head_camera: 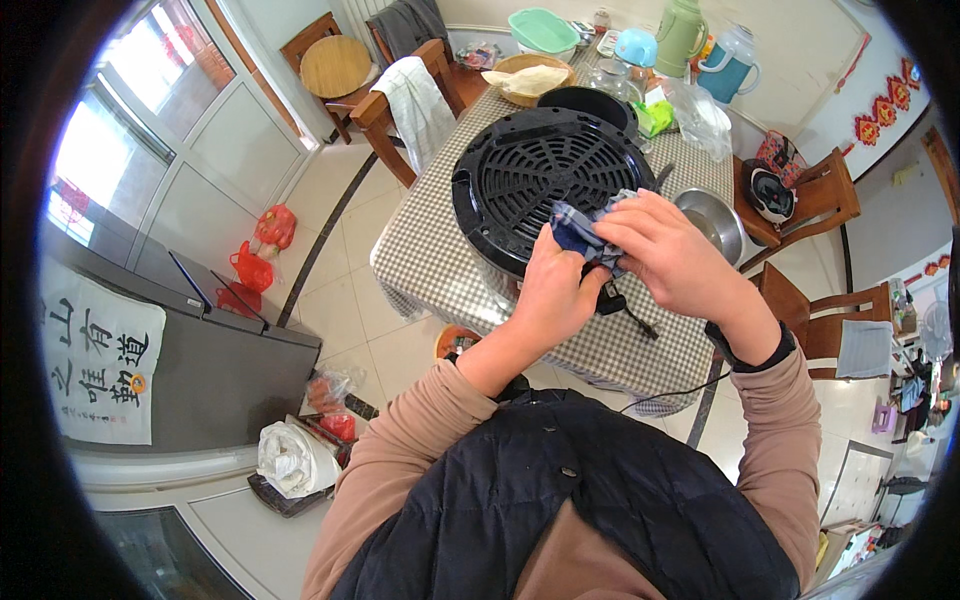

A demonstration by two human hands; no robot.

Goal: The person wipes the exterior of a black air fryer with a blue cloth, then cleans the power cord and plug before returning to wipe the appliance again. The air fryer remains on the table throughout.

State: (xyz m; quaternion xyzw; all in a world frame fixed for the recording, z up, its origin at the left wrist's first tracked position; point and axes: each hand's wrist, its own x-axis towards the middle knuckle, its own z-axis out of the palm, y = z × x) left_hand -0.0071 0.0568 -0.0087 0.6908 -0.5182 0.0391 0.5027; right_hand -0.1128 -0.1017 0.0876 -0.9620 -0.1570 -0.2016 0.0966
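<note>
My left hand (555,281) grips a crumpled blue plaid cloth (581,229) near the front right rim of a round black appliance base with a slotted vent grille (555,169). My right hand (660,247) holds the same cloth from the other side, its fingers bent over the top. The base rests on a table with a checked tablecloth (450,262). A short black power cord with a plug (646,328) lies on the cloth below my hands. What the fingertips touch under the cloth is hidden.
Behind the base stand a black round pot (589,105), a wicker basket (574,73), a green thermos (679,37) and a blue jug (729,67). A steel bowl (709,217) sits right of my hands. Wooden chairs (814,187) flank the table.
</note>
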